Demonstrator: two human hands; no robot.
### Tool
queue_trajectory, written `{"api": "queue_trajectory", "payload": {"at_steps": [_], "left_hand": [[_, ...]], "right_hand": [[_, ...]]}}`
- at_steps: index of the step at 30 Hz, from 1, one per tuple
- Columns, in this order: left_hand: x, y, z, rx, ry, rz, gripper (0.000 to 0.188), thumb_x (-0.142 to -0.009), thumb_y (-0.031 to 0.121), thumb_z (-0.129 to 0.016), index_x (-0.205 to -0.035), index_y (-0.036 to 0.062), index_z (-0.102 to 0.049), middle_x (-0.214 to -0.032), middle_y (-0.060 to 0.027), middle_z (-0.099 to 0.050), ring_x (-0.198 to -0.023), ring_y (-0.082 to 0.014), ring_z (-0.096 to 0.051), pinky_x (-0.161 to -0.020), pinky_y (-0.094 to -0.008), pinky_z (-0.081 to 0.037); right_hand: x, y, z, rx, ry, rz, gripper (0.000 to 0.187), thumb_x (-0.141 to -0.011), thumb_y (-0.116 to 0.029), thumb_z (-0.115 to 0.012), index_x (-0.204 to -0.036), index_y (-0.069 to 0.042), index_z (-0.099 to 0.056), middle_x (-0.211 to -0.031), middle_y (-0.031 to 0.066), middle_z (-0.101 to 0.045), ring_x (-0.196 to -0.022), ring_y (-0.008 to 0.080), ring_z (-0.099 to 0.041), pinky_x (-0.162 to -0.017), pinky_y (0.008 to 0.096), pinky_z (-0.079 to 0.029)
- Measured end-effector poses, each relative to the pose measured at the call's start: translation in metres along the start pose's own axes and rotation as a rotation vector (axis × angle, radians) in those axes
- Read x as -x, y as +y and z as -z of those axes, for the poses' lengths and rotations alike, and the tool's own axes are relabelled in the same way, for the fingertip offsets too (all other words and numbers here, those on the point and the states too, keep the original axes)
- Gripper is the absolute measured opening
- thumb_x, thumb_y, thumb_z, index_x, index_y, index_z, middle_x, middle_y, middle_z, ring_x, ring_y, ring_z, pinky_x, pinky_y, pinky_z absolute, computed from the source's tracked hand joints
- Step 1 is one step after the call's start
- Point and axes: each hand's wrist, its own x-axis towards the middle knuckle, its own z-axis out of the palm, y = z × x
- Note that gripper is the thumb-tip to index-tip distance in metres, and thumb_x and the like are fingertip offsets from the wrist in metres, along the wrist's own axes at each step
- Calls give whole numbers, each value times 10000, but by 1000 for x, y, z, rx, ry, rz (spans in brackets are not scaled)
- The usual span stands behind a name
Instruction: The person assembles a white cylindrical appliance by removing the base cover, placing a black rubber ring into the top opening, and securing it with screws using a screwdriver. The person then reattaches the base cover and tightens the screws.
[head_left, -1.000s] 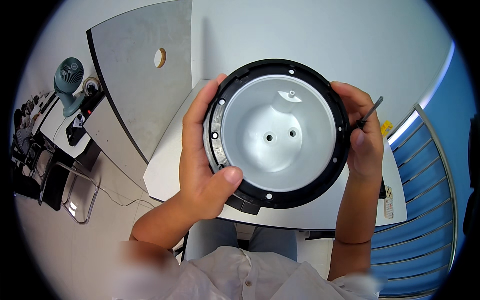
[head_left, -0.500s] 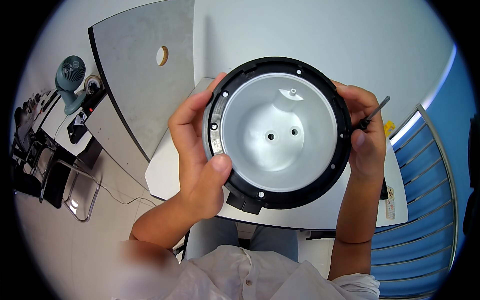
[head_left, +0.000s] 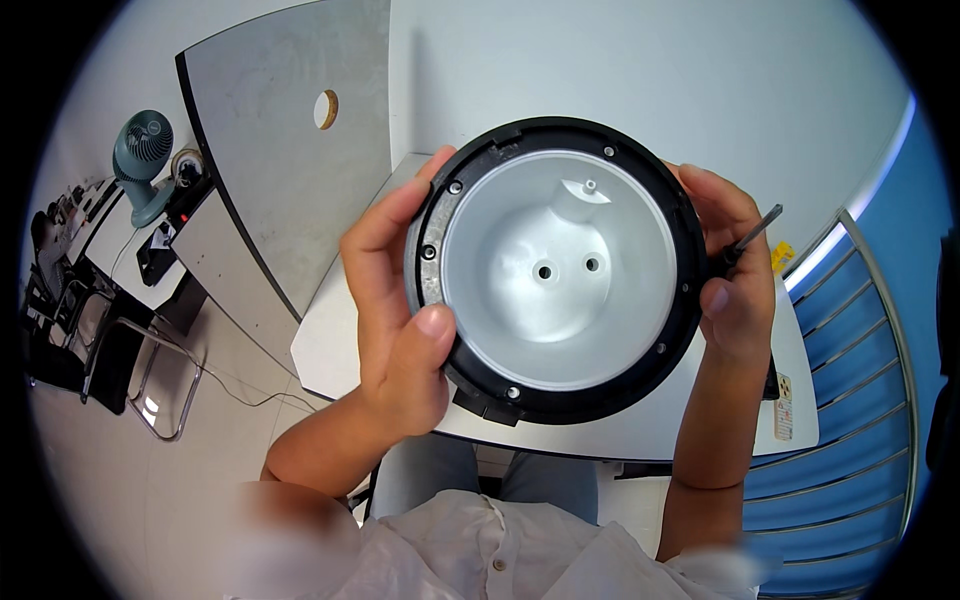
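Observation:
Between both hands I hold a round metal bowl with a black rim (head_left: 512, 395), tilted so that its silvery inside faces me. Two dark holes show in its bottom, and a small raised post stands on its far inner wall. Several small round holes or screw seats dot the rim. My left hand (head_left: 395, 300) grips the left side, thumb on the rim and fingers behind. My right hand (head_left: 738, 290) presses against the right side. A screwdriver (head_left: 758, 232) is also tucked in that hand, its metal shaft pointing up and right; its handle is mostly hidden.
A white table (head_left: 335, 345) lies beneath the bowl. On its right are a remote control (head_left: 783, 408), a dark object partly behind my forearm, and something yellow (head_left: 782, 256). A grey panel (head_left: 285, 130) rises at the left; a metal railing (head_left: 905, 380) stands at the right.
The bowl has tilted slightly and shifted a little downward, and its rim holes look darker. The screwdriver's tip has dropped slightly. Both hands keep their grip.

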Motion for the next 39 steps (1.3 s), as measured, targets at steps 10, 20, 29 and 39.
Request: {"api": "queue_trajectory", "payload": {"at_steps": [10,20,29,39], "left_hand": [[1,-4,-5,29,6,-42,605,-910,305,-407,-1352,-46,-187,-1429,-289,-227,-1314,-322,-304,-1087,-422,-221],[1,-6,-5,38,6,-60,610,-906,295,-409,-1356,-53,-190,-1429,-292,-226,-1309,-318,-313,-1082,-416,-228],[1,-6,-5,39,18,-62,612,-911,303,-408,-1356,-54,-185,-1426,-297,-230,-1307,-322,-316,-1082,-413,-227],[1,-3,-6,45,23,-21,615,-921,338,-402,-1351,-48,-190,-1427,-289,-238,-1307,-323,-320,-1083,-417,-230]], "right_hand": [[1,-2,0,24,-3,-7,722,-733,-376,-750,-1244,52,-470,-1234,164,-548,-548,-6,-439,-522,131,-374],[-1,-2,-2,31,-7,14,750,-728,-378,-751,-1262,61,-462,-1202,141,-574,-558,-1,-456,-543,131,-389],[1,-8,2,153,-18,-136,803,-698,-518,-727,-1254,-3,-462,-1285,229,-485,-1193,304,-499,-999,392,-413],[3,-6,2,84,-7,-60,782,-705,-467,-736,-1256,17,-464,-1266,199,-508,-972,196,-474,-831,297,-404]]}}
